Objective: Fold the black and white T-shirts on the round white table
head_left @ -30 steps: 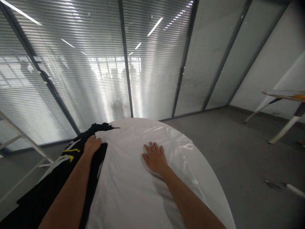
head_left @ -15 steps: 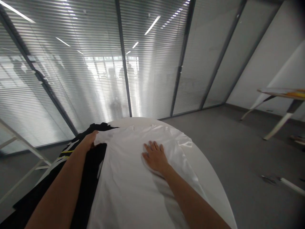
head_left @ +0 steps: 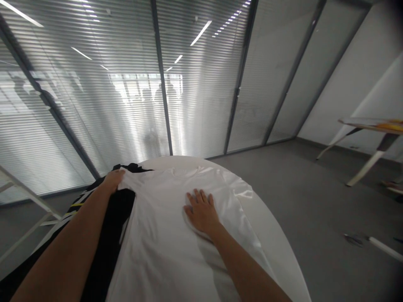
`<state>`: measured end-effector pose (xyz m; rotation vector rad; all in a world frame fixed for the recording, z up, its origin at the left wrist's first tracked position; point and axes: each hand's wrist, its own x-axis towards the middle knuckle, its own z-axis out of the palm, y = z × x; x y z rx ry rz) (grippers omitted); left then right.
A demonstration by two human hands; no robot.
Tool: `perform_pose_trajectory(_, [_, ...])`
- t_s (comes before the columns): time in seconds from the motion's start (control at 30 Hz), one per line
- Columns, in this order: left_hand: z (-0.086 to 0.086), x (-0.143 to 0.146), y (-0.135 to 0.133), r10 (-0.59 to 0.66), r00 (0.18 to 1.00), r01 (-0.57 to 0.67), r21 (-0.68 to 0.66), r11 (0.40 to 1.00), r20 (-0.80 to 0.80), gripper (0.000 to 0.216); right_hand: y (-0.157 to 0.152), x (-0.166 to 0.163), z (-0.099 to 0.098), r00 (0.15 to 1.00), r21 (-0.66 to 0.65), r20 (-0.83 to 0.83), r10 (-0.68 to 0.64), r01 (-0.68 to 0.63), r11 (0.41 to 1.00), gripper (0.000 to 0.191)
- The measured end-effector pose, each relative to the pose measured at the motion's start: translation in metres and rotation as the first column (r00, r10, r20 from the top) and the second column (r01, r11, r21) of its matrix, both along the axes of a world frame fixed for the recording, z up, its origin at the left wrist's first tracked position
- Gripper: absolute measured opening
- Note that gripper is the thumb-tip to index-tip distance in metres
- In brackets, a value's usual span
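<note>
A white T-shirt lies spread over a round white table, its neckline toward the far edge. At the far left, my left hand grips the end of the shirt's left sleeve, fingers closed on the cloth. My right hand rests flat on the chest of the shirt with its fingers spread. Under and beside the shirt's left side lies a black garment with white and yellow markings, partly covered by my left forearm.
Beyond the table stands a glass partition with blinds, blurred figures showing behind it. A white metal frame is at the left. Another table stands at the right, and a white bar shows low on that side.
My left hand has drawn the sleeve a little further left, and the shirt's left side has shifted with it. The right hand, still flat, sits slightly further left and nearer.
</note>
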<state>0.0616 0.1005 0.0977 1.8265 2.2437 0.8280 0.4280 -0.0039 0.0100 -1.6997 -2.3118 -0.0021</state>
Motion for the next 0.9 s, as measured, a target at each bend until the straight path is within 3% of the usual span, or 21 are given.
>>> perform_pose_trajectory(0.2, [0.016,0.017,0.031,0.103,0.990,-0.111,-0.074,0.991,-0.101,0.037,0.000,0.001,-0.002,0.999,0.017,-0.031,0.010,-0.009,1.000,0.058])
perform_pose_trajectory(0.47, [0.026,0.085,0.047,-0.017,0.961,-0.004,-0.078,0.997,-0.275,0.042,-0.002,0.001,0.002,0.999,-0.016,-0.049,0.013,-0.014,1.000,0.059])
perform_pose_trajectory(0.57, [0.015,0.120,0.042,-0.067,0.943,0.038,-0.094,0.995,-0.326,0.044,-0.002,0.001,0.004,0.998,-0.024,-0.060,0.017,-0.018,1.000,0.059])
perform_pose_trajectory(0.7, [-0.017,0.160,0.017,-0.155,0.913,0.113,-0.132,0.985,-0.377,0.043,-0.003,0.001,0.006,0.998,-0.013,-0.063,0.007,-0.007,1.000,0.059])
perform_pose_trajectory(0.8, [-0.043,0.175,-0.004,-0.211,0.894,0.158,-0.163,0.974,-0.395,0.043,-0.003,0.001,0.006,0.999,-0.024,-0.052,0.001,-0.002,1.000,0.058])
perform_pose_trajectory(0.9, [-0.058,0.177,-0.017,-0.238,0.888,0.177,-0.184,0.967,-0.395,0.043,-0.003,0.000,0.006,0.999,-0.031,-0.045,-0.001,-0.001,1.000,0.058])
